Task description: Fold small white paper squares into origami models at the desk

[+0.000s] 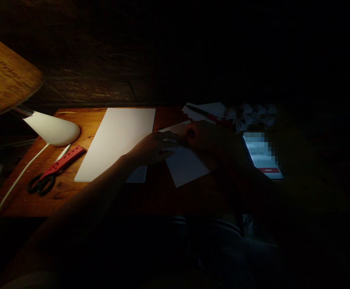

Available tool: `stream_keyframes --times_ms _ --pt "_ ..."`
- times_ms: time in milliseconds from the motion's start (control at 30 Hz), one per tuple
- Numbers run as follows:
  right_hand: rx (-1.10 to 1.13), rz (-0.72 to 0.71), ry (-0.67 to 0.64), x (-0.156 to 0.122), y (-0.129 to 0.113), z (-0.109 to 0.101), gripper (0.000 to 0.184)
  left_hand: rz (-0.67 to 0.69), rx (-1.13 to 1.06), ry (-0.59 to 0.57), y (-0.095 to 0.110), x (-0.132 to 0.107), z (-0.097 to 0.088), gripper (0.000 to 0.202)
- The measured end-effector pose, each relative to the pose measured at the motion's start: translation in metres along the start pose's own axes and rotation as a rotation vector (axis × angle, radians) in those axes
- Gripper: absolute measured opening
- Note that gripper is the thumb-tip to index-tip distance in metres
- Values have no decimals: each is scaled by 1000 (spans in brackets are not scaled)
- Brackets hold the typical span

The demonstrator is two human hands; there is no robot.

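A small white sheet of paper [187, 166] lies at an angle on the wooden table, under both of my hands. My left hand [155, 147] reaches over its left side, palm down, with the fingers stretched out and slightly apart. At the sheet's upper right edge, my right hand [205, 134] is closed, thumb and forefinger curled together. Shadow hides what is between those fingers, if anything. To the left, a larger stack of white paper [114, 140] lies flat, partly behind my left forearm.
A lamp [54, 128] with a wooden shade stands at the left beside scissors [47, 180] and a red perforated strip [63, 160]. A lit phone [265, 160] lies at the right. Behind my right hand are a dark blade-like tool [199, 111] and crumpled paper scraps [253, 114].
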State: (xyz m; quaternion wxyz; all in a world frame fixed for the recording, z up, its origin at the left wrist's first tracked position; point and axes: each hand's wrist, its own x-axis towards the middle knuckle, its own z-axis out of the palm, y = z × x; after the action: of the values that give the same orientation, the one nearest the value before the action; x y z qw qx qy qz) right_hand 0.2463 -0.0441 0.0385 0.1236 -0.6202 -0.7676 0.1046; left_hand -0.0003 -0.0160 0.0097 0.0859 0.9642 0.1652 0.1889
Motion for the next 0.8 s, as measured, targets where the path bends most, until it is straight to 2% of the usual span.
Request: stream_keyframes --times_ms 200,400,567,800 --pt "0 101 -62 -5 -11 -10 25 -21 33 -42 -1 -1 -1 34" --pt "9 61 29 -3 -6 -3 26 -70 36 -85 -2 -2 -1 33" --pt "24 48 -39 -4 -8 -7 23 -110 41 -85 0 -3 -1 32" --pt "53 121 -127 3 -10 -9 22 -125 46 -117 1 -3 0 35"
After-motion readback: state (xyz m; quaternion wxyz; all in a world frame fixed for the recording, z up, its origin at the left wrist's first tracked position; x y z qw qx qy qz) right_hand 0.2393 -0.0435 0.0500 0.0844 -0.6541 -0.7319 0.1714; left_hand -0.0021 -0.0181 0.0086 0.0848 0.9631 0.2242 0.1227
